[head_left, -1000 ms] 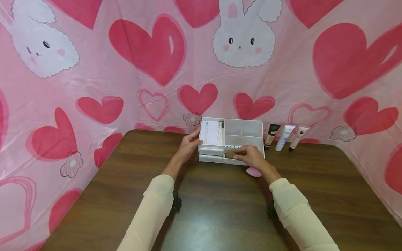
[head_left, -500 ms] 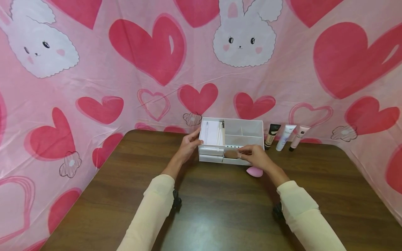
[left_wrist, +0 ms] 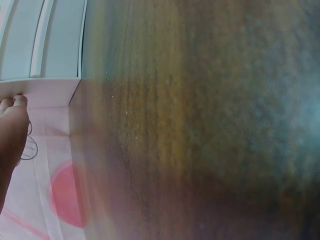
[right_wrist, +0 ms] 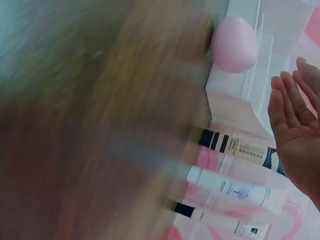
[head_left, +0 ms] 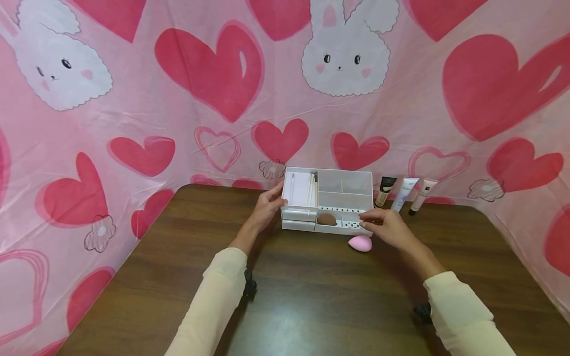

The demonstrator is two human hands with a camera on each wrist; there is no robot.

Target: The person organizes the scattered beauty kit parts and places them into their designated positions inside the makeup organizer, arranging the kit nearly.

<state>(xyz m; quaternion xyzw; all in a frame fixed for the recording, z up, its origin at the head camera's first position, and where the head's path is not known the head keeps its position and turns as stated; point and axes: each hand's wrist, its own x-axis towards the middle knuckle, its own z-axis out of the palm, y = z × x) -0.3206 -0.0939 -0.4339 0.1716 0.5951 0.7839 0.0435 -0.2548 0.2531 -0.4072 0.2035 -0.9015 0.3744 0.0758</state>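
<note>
A white desktop organizer point(head_left: 345, 187) stands at the back of the table, its left part holding several slim sticks. My left hand point(head_left: 268, 202) rests against its left side, thumb at the front corner; in the left wrist view fingertips point(left_wrist: 19, 100) touch the side wall. In the front compartment sits a brown rounded sponge point(head_left: 327, 219). My right hand point(head_left: 386, 225) holds nothing, its fingers extended over the organizer's right front end; the right wrist view shows the bare palm point(right_wrist: 302, 140). A pink teardrop makeup sponge point(head_left: 360, 243) lies on the table before the organizer.
Right of the organizer stand three cosmetic tubes: a black and beige tube point(head_left: 385, 191), a white tube point(head_left: 404, 194) and a pale pink tube point(head_left: 422, 196). Behind the wooden table point(head_left: 303, 287) hangs a pink heart-patterned cloth point(head_left: 249, 99).
My right hand has let go of the brown sponge, leaving it in the front compartment, and has moved right. The left hand stays against the organizer.
</note>
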